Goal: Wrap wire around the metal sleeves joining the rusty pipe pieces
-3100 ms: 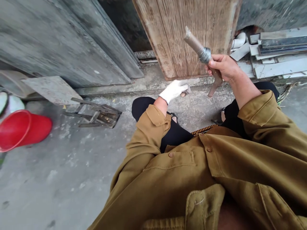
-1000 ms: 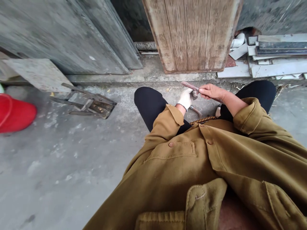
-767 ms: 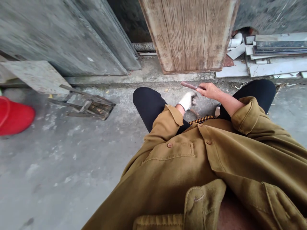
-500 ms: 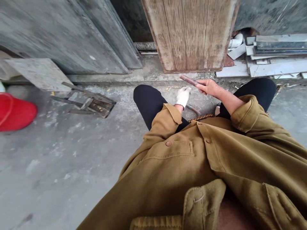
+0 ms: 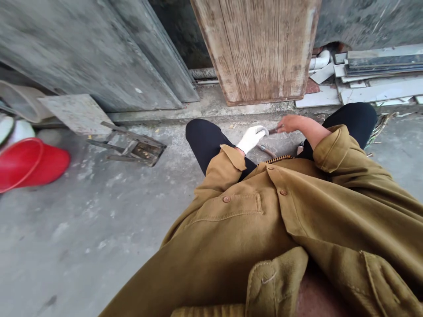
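My left hand (image 5: 250, 140) wears a white knitted glove, its fingers curled in at the far end of a brown stick-like tool (image 5: 272, 131). A greyish curved shape shows at those fingertips; whether it is glove or part of the tool I cannot tell. Bare, my right hand (image 5: 291, 123) is closed around the tool's near end, with its fingers slightly blurred. On the ground just below both hands, between my knees, lies another tool with a brown handle (image 5: 267, 151), partly hidden by my clothing.
A wooden plank panel (image 5: 261, 53) leans at the wall ahead. Grey boards (image 5: 99, 48) stand to its left. A small wooden stool (image 5: 137, 147) lies tipped near a red bucket (image 5: 49, 163). At the right are stacked tile strips (image 5: 380, 94) and a white pipe elbow (image 5: 320, 60).
My right hand has lowered the brown tool from a raised slant to meet my gloved left hand. The view has shifted slightly, showing more of the red bucket.
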`<state>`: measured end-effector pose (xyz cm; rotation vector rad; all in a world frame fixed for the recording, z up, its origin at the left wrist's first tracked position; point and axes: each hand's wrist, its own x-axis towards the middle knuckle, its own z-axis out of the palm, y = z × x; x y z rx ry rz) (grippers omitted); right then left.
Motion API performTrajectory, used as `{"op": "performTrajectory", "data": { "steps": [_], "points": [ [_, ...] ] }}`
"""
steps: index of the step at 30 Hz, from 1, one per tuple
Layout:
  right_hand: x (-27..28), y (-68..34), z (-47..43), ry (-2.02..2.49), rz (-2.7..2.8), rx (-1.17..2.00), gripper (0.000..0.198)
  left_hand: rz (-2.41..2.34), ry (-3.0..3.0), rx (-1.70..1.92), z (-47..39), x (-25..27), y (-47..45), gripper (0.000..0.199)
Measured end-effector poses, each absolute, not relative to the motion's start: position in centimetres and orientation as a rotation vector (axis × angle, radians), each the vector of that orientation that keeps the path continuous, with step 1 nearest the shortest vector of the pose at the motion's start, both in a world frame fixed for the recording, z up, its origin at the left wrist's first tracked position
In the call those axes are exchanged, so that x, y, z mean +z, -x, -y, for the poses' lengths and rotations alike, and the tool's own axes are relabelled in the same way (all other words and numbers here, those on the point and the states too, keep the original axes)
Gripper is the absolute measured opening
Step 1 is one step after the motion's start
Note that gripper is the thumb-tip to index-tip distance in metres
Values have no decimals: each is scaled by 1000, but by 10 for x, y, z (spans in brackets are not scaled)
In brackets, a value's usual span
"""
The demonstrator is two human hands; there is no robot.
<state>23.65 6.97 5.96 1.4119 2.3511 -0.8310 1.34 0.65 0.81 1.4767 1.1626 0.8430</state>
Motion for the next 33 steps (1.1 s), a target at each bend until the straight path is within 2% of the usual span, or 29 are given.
{"op": "performTrajectory", "data": {
  "steps": [3,6,8,10,13,15,20,22,24,28,30,33],
  "points": [
    [63,-232,-57,-977,-2012,-1241,35,-1179,-1487,793,-7,4,-15,7],
    [78,-234,-49,-755,-1974,-1548,51,-1105,-1440,731,-6,-6,-17,2],
    [89,-240,-50,-826,-2123,-1733,52,-1062,-1372,732,-4,-13,-16,9],
    [94,-246,-54,-1097,-2281,-1810,49,-1048,-1318,723,-3,-17,-15,17],
    [90,-249,-63,-1650,-2332,-1678,44,-1093,-1352,635,0,-18,-15,16],
    [82,-246,-68,-1862,-2293,-1498,40,-1132,-1456,563,0,-18,-17,12],
    [65,-239,-72,-1785,-2429,-720,18,-1236,-1723,540,0,-17,-18,12],
    [57,-238,-69,-1689,-2371,-566,12,-1295,-1760,619,-1,-16,-17,13],
    [51,-238,-65,-1479,-2250,-703,10,-1333,-1746,698,-2,-13,-15,15],
    [53,-239,-56,-984,-2124,-1305,35,-1299,-1569,770,-1,-3,-14,15],
    [65,-241,-55,-929,-2140,-1559,44,-1236,-1449,762,-1,0,-15,11],
    [85,-247,-59,-1076,-2283,-1729,35,-1212,-1254,716,1,-1,-17,11]
  ]
}}
